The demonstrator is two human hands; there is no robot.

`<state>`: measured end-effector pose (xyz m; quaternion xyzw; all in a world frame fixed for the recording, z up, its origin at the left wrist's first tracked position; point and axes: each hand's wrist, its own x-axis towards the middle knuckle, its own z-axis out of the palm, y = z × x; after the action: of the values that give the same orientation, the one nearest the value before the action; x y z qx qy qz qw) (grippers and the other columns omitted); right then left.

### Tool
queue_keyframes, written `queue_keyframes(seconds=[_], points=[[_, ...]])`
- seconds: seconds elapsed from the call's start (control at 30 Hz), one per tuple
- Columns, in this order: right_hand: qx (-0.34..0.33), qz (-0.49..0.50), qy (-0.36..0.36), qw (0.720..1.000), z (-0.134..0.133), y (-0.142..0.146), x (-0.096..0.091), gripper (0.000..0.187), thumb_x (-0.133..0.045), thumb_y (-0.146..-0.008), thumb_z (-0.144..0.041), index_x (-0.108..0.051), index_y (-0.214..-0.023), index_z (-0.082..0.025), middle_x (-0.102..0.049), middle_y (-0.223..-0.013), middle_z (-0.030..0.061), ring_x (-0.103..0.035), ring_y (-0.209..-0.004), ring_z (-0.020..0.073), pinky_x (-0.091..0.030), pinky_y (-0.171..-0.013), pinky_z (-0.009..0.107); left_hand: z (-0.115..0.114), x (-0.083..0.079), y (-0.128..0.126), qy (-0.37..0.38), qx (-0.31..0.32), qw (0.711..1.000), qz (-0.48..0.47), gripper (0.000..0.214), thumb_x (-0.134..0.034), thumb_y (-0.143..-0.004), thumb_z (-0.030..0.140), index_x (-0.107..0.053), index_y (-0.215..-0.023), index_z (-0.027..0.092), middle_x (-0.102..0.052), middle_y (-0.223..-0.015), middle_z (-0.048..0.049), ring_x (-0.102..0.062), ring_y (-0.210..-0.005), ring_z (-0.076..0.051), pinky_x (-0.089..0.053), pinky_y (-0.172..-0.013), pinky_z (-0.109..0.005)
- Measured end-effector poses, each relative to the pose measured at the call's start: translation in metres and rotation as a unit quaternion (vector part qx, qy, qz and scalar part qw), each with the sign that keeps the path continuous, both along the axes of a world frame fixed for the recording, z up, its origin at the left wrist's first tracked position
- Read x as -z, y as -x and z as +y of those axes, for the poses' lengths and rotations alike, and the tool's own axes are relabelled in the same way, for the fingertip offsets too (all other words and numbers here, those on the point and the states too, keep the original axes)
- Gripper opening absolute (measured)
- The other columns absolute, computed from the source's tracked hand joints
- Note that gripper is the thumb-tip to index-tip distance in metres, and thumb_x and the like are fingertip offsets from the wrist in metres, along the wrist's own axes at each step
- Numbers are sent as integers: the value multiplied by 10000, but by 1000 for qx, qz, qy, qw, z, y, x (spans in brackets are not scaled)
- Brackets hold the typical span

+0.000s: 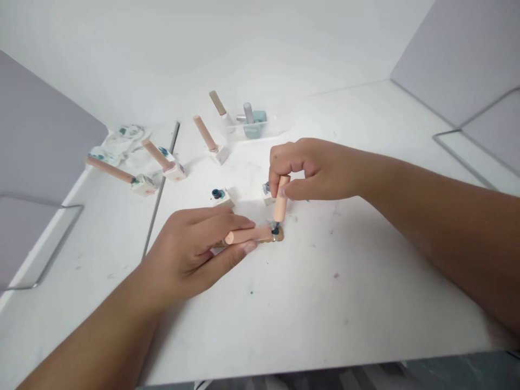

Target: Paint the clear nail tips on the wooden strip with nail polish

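My left hand (pixel 195 244) rests low over the table, fingers and thumb closed along a peach nail polish brush cap (pixel 247 235) lying nearly level. Under it is a narrow tan strip (pixel 281 236), partly hidden, with dark teal polish near its right end. My right hand (pixel 311 169) pinches a second nail polish brush (pixel 280 201) by its peach cap, tip down at that teal patch. Just beyond my hands stand two uncapped white polish bottles: one bottle (pixel 222 198) with a teal-stained neck, and another bottle (pixel 267 195) partly behind my right fingers.
Several capped polish bottles stand farther back, among them a peach-capped bottle (pixel 218 154) and a left bottle (pixel 143 185). A clear tray (pixel 276 125) holds blue-green bottles. Stained crumpled tissue (pixel 125 143) lies at left. A dark seam (pixel 160 195) crosses the white table (pixel 345 303).
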<state>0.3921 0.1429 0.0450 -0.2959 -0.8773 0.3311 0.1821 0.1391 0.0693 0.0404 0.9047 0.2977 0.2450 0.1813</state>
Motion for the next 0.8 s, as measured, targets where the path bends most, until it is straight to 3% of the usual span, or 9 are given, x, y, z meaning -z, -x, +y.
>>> queue_keyframes(seconds=[0.17,0.3,0.43,0.8], points=[[3,1,-9,1000,0,2,2,148,-584,-817,-42,-687,-806,-147,-546,-727,-34,-441,-607,49,-319,-604,226,0,-3,-1,-11,-1,1000,8,110,-630,-887,167,-654,-990,197,-624,-686,14,-478,-493,-77,-345,-443,-217],[19,9,15,1000,-3,2,2,160,-573,-832,-38,-693,-812,-142,-492,-648,-33,-433,-591,59,-304,-564,222,-1,-4,-1,-6,-10,1000,-8,81,-630,-892,184,-655,-968,195,-661,-710,-4,-573,-542,-102,-383,-468,-235],[14,13,34,999,-5,3,0,149,-580,-840,-38,-681,-804,-141,-443,-596,-39,-415,-576,67,-281,-535,222,-1,-3,-2,-14,-19,1000,-14,99,-632,-897,200,-656,-994,194,-654,-696,6,-565,-533,-93,-388,-471,-229],[20,7,-7,1000,-3,3,1,179,-599,-791,3,-694,-780,-148,-530,-660,-28,-428,-590,64,-294,-557,228,0,-2,-1,-28,-36,999,15,78,-641,-880,183,-657,-955,197,-645,-708,29,-506,-507,-74,-378,-462,-214]])
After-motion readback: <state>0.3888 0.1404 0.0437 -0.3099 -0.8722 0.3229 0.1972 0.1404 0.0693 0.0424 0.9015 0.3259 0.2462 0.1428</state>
